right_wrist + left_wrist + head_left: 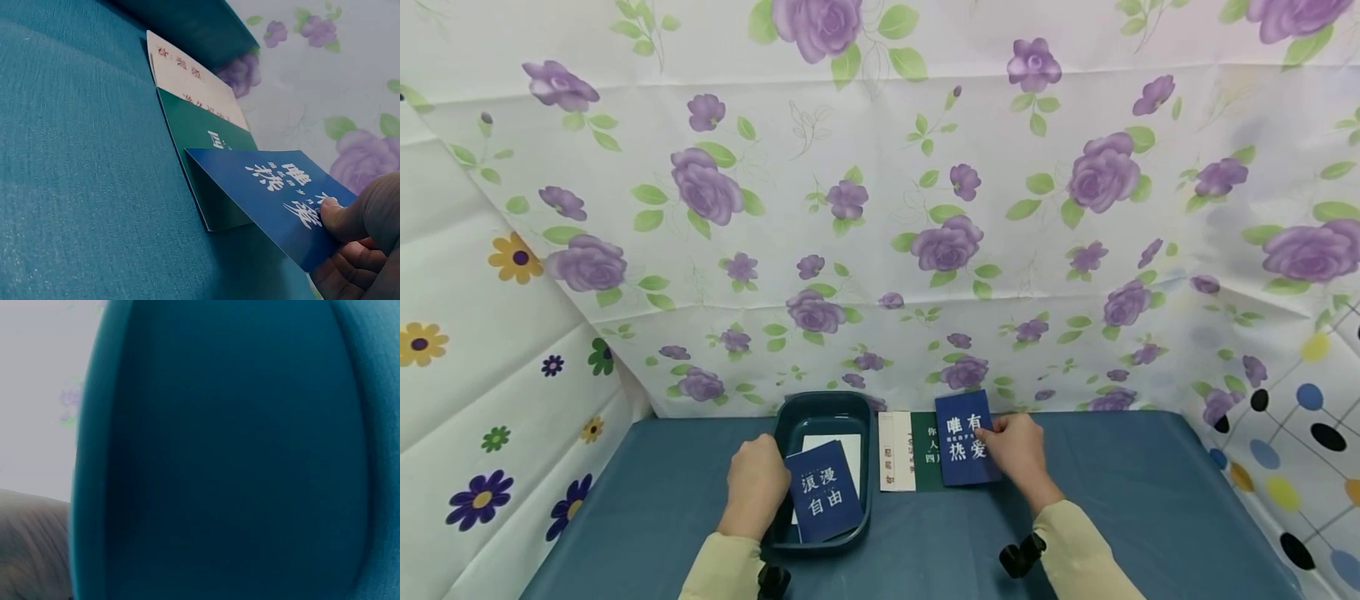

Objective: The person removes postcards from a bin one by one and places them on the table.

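My right hand pinches a blue card with white characters by its right edge, thumb on the front face. The blue card is tilted and overlaps a green card lying flat on the table. Beside the green one lies a cream card with reddish and dark print. At the tray's left side, my left hand is curled on the rim, its fingertips hidden. The dark green tray holds another blue card on top of a white card.
The blue-green table ends at the back against a hanging white cloth with purple flowers. Patterned cloths also hang on the left and right.
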`<state>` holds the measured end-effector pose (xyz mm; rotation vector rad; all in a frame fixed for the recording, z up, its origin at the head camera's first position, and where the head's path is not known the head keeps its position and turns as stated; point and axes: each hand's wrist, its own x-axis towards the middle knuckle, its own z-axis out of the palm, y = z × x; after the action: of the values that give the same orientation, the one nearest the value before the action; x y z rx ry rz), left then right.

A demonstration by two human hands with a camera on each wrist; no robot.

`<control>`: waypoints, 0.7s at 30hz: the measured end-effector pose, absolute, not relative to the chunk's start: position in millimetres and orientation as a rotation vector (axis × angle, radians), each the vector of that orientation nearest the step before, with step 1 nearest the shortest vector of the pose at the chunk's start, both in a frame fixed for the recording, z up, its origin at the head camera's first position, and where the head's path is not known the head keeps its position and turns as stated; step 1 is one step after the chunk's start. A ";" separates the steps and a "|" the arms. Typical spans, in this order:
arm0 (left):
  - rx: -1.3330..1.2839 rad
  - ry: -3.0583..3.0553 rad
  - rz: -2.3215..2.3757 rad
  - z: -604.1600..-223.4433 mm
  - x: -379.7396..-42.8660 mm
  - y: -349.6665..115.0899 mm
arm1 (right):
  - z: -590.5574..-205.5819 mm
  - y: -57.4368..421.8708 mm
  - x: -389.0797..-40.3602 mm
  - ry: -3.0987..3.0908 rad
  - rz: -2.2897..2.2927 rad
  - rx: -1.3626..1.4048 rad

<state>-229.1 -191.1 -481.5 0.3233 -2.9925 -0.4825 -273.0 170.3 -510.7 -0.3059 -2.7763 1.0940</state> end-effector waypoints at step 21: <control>0.323 -2.985 -0.466 -485.5 -231.9 -192.9 | -529.9 166.1 -272.7 -2.819 1.039 -0.294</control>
<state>-231.9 -192.9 -485.5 0.3227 -2.9851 -0.4655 -272.7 166.1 -529.9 -0.2940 -2.8187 1.0385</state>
